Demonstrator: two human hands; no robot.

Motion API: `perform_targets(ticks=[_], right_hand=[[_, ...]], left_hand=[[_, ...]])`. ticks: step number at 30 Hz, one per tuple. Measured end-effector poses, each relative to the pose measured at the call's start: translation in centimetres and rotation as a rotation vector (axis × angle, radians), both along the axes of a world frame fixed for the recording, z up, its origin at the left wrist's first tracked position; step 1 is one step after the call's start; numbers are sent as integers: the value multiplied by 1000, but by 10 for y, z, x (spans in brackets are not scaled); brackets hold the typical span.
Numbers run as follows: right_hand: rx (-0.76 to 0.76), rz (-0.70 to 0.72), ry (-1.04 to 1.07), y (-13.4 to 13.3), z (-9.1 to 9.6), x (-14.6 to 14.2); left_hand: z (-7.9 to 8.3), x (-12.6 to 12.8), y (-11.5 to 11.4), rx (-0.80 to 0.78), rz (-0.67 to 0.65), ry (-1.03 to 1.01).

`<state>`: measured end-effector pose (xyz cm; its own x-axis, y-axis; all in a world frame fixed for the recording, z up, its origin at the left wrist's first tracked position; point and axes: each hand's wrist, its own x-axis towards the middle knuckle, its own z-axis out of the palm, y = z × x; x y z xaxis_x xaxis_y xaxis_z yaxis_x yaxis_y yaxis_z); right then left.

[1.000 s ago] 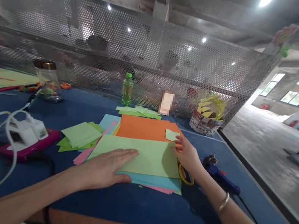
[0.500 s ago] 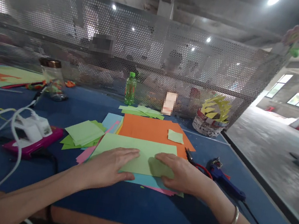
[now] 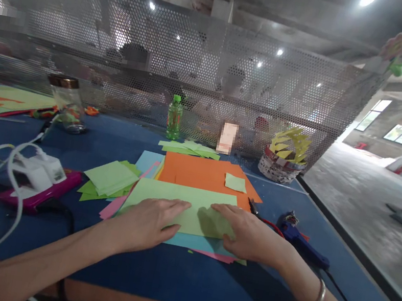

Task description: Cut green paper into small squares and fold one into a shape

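A light green paper sheet [image 3: 195, 202] lies on top of a stack of coloured sheets, with an orange sheet [image 3: 197, 171] behind it. My left hand [image 3: 147, 223] rests flat on the green sheet's left half, fingers stretched out. My right hand [image 3: 244, 233] lies flat on its right half, fingers extended toward the middle. A small green paper square [image 3: 236, 182] sits on the orange sheet. Scissors [image 3: 264, 220] with red handles lie just right of my right hand.
A blue glue gun [image 3: 303, 241] lies at the right. A pile of green squares [image 3: 110, 179] and a white and pink device [image 3: 38, 179] with cables sit at the left. A green bottle [image 3: 174, 117], a jar [image 3: 65, 101] and a woven basket [image 3: 279, 167] stand by the perforated metal screen.
My right hand left the scissors beside the stack and came down flat on the green sheet's right half. My left hand stayed pressed on the sheet.
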<state>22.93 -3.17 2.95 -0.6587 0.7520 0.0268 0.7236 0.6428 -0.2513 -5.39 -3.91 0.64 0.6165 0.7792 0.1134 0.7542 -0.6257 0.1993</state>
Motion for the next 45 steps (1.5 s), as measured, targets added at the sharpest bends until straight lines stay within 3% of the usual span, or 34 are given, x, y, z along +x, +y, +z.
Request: perform_targets(ticks=[8,16,26,34,45], right_hand=[[-107,8,-77,-5,19,-1],[39,30,-61,-1,7,-1],[22,37,-75,-4,12,-9],[-110,-18,84,16,20,13],[-85,-218,264,50,3,16]], left_hand=[[5,-3,5,-55,-37,42],[1,4,0,-8,-95,85],[4,1,1,-52,-46,12],[5,0,3,-69,-13,22],[46,-16,41,-124,166,57]])
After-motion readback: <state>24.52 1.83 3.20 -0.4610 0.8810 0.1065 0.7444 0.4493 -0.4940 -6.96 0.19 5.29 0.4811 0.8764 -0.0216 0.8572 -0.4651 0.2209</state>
